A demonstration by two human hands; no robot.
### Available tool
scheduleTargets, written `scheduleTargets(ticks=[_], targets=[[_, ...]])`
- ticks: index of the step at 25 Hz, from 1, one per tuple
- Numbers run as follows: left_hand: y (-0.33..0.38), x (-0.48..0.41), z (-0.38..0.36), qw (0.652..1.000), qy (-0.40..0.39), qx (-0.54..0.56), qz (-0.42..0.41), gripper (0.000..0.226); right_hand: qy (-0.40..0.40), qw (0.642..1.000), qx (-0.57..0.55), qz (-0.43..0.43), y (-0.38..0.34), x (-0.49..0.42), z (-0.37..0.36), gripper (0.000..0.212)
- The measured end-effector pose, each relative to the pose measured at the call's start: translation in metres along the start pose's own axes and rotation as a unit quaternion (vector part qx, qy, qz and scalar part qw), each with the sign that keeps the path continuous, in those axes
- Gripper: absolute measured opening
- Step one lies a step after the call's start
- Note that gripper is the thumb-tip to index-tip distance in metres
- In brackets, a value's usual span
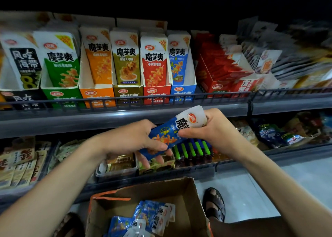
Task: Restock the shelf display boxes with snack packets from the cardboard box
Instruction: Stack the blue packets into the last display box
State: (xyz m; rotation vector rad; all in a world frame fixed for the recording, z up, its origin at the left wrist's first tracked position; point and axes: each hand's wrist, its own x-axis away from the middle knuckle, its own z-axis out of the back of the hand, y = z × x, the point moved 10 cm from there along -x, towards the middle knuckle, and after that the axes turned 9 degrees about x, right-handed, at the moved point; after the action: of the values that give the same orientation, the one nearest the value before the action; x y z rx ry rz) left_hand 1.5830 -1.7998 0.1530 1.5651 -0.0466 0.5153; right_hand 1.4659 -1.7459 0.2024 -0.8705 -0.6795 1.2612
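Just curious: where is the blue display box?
Head view, upper shelf, centre: the blue display box stands between the red display box and a tilted red carton.

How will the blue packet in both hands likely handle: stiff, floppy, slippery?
The blue packet probably flexes: it is thin film, gripped by the left hand and right hand at opposite ends. Its glossy surface looks somewhat slippery.

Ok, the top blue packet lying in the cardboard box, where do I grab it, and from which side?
Probably from straight above: the cardboard box walls fence the pile in, and only its top is open. Pinch the top blue packet by its flat white sealed end, which lies exposed toward the right wall.
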Motion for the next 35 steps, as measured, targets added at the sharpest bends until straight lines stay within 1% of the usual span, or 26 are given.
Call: scheduleTargets(ticks=[1, 3, 4, 5, 6, 7, 8, 9, 10, 11, 12, 13, 16, 18, 19, 22, 24, 27, 29, 32, 35], targets=[[0.008, -0.003, 0.002, 1.0, 0.019, 0.018, -0.014, 0.027, 0.03, 1.0, -0.009, 0.003, -0.002, 0.001, 0.01, 0.014], [0.03, -0.009, 0.015, 0.991, 0.093, 0.062, -0.073, 0.022, 0.108, 0.993, -0.053, -0.002, -0.005, 0.004, 0.04, 0.012], [0.042, -0.011, 0.025, 0.98, 0.146, 0.068, -0.115, 0.019, 0.158, 0.984, -0.078, -0.01, -0.005, 0.007, 0.059, 0.012], [0.053, -0.01, 0.037, 0.964, 0.212, 0.048, -0.155, 0.016, 0.213, 0.972, -0.097, -0.015, -0.005, 0.009, 0.08, 0.012], [0.065, -0.007, 0.049, 0.938, 0.289, -0.012, -0.189, 0.016, 0.269, 0.956, -0.114, -0.02, -0.004, 0.012, 0.1, 0.013], [0.078, -0.001, 0.057, 0.898, 0.369, -0.118, -0.209, 0.017, 0.319, 0.939, -0.128, -0.018, -0.006, 0.013, 0.118, 0.013], [0.092, 0.003, 0.056, 0.841, 0.431, -0.244, -0.218, 0.022, 0.358, 0.925, -0.129, -0.012, -0.009, 0.011, 0.132, 0.012], [0.105, 0.003, 0.049, 0.781, 0.462, -0.352, -0.229, 0.029, 0.384, 0.917, -0.107, -0.005, -0.016, 0.007, 0.142, 0.009], [0.112, -0.002, 0.041, 0.734, 0.471, -0.425, -0.243, 0.035, 0.398, 0.915, -0.068, 0.0, -0.023, 0.0, 0.149, 0.007], [0.117, -0.009, 0.036, 0.705, 0.468, -0.471, -0.25, 0.038, 0.404, 0.915, -0.017, 0.004, -0.031, -0.008, 0.153, 0.007], [0.118, -0.017, 0.035, 0.686, 0.465, -0.502, -0.248, 0.039, 0.406, 0.913, 0.037, 0.007, -0.041, -0.016, 0.155, 0.009], [0.117, -0.024, 0.037, 0.675, 0.466, -0.517, -0.243, 0.038, 0.407, 0.908, 0.1, 0.012, -0.051, -0.024, 0.156, 0.012], [0.114, -0.034, 0.043, 0.662, 0.478, -0.523, -0.245, 0.021, 0.369, 0.886, 0.279, 0.022, -0.077, -0.056, 0.149, 0.024], [0.114, -0.035, 0.044, 0.66, 0.485, -0.517, -0.25, 0.011, 0.323, 0.87, 0.373, 0.011, -0.084, -0.082, 0.141, 0.028], [0.114, -0.035, 0.045, 0.662, 0.487, -0.512, -0.25, 0.01, 0.294, 0.863, 0.411, 0.006, -0.085, -0.096, 0.136, 0.029], [0.113, -0.036, 0.048, 0.667, 0.495, -0.497, -0.25, 0.015, 0.215, 0.848, 0.484, -0.008, -0.085, -0.132, 0.12, 0.028], [0.113, -0.037, 0.048, 0.672, 0.492, -0.496, -0.245, 0.017, 0.176, 0.843, 0.507, -0.012, -0.08, -0.152, 0.111, 0.033], [0.112, -0.038, 0.049, 0.675, 0.493, -0.495, -0.238, 0.021, 0.115, 0.817, 0.565, 0.008, -0.073, -0.176, 0.095, 0.036], [0.11, -0.04, 0.051, 0.68, 0.49, -0.492, -0.236, 0.023, 0.102, 0.794, 0.598, 0.029, -0.072, -0.182, 0.09, 0.036], [0.11, -0.039, 0.051, 0.681, 0.491, -0.484, -0.246, 0.024, 0.124, 0.764, 0.629, 0.072, -0.083, -0.179, 0.088, 0.052], [0.111, -0.038, 0.049, 0.678, 0.491, -0.485, -0.253, 0.015, 0.147, 0.728, 0.661, 0.107, -0.089, -0.173, 0.083, 0.056]])
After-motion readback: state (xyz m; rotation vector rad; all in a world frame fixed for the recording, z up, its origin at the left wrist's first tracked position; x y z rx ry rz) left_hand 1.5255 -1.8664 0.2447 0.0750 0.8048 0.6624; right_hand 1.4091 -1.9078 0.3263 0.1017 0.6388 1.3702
